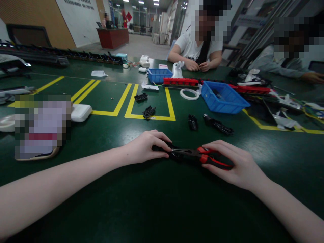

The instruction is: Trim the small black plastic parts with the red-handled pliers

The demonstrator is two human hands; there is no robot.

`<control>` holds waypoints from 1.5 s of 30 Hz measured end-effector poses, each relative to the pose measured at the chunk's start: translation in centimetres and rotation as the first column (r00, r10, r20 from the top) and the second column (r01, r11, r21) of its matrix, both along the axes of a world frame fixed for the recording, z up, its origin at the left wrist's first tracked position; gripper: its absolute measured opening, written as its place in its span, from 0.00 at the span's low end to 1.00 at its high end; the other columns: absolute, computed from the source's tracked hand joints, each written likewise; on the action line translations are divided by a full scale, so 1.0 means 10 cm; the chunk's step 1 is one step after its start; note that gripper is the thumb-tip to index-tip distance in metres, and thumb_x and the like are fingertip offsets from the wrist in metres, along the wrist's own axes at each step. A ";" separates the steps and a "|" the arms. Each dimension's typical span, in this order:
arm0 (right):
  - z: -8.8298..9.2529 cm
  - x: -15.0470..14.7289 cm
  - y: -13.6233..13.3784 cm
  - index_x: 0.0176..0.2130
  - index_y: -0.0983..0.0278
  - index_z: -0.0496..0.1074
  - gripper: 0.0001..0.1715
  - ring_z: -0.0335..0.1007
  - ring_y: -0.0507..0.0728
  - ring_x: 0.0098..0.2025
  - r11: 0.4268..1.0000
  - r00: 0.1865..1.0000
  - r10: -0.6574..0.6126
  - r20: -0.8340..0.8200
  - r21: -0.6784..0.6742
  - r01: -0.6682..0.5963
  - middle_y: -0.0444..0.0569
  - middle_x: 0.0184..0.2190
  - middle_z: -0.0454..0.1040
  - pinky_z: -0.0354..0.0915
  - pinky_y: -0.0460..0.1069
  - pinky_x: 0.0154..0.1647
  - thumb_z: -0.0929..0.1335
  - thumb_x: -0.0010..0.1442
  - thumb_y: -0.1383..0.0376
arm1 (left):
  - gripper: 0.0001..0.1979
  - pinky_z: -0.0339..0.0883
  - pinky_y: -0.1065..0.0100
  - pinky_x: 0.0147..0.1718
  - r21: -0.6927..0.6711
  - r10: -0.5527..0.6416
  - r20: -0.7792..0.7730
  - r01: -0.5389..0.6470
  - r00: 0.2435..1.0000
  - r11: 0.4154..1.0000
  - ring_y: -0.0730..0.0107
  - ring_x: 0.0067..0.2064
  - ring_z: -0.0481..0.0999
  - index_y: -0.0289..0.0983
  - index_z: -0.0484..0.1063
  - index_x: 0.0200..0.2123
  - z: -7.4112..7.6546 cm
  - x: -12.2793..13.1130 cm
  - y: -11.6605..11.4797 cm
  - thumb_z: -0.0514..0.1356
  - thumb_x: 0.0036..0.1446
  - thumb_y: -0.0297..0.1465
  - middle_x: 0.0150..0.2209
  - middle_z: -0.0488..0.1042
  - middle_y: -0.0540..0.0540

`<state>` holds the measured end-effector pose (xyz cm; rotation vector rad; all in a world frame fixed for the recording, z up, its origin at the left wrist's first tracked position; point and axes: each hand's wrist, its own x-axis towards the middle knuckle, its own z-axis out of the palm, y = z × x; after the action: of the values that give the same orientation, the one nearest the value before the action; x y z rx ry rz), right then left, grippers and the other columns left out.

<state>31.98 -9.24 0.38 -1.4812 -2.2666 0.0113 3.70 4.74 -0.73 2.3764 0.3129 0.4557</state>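
Red-and-black pliers (205, 157) lie in my right hand (233, 163), whose fingers are wrapped round the handles. Their long jaws point left and meet a small black part (175, 154). My left hand (149, 147) pinches that black part from the left, just above the dark green table. The jaw tips and the part overlap, so the exact contact is hard to make out. Beyond my hands lie more black parts: one upright-looking piece (192, 122), a longer one with a silvery end (219, 125), and two within a yellow-taped square (149, 111) (141, 97).
A blue bin (222, 98) and a smaller one (159, 75) stand farther back, near a white tape ring (189, 94) and a long red strip (181, 81). On the left are a phone (44, 130) and a white case (81, 112). Two people sit across the table.
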 end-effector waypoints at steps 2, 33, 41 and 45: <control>0.00 -0.01 0.00 0.50 0.59 0.69 0.21 0.76 0.59 0.41 1.000 1.000 0.002 0.000 0.001 -0.002 0.51 0.43 0.76 0.73 0.52 0.40 0.71 0.57 0.59 | 0.08 0.69 0.59 0.49 -0.005 0.006 0.002 -0.006 1.000 1.000 0.63 0.50 0.73 0.38 0.79 0.42 0.01 0.00 -0.02 0.64 0.59 0.29 0.50 0.75 0.44; 0.04 -0.07 0.00 0.51 0.62 0.67 0.21 0.75 0.58 0.41 0.994 0.994 0.035 0.108 0.103 -0.046 0.54 0.43 0.75 0.73 0.52 0.38 0.70 0.59 0.58 | 0.05 0.67 0.58 0.50 -0.046 0.015 -0.010 -0.015 1.000 0.999 0.62 0.50 0.73 0.37 0.77 0.38 0.04 0.02 -0.03 0.64 0.58 0.31 0.48 0.74 0.44; 0.00 -0.07 0.02 0.51 0.65 0.66 0.23 0.75 0.60 0.42 0.979 0.985 0.030 0.170 0.196 -0.064 0.56 0.43 0.75 0.73 0.53 0.39 0.70 0.59 0.57 | 0.06 0.69 0.61 0.48 -0.058 0.040 -0.001 -0.040 0.999 0.998 0.64 0.48 0.74 0.36 0.77 0.38 0.05 0.03 -0.06 0.64 0.58 0.31 0.48 0.74 0.44; -0.01 -0.06 0.03 0.51 0.65 0.67 0.23 0.75 0.59 0.41 0.975 0.980 0.017 0.200 0.213 -0.060 0.56 0.43 0.75 0.72 0.53 0.39 0.70 0.59 0.57 | 0.06 0.69 0.61 0.48 -0.040 0.086 -0.011 -0.086 0.996 0.995 0.64 0.48 0.74 0.36 0.78 0.37 0.06 0.03 -0.07 0.64 0.59 0.31 0.47 0.74 0.44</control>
<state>31.41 -8.90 0.28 -1.3744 -2.3622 -0.3774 4.04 4.04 -0.16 2.3325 0.4257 0.4745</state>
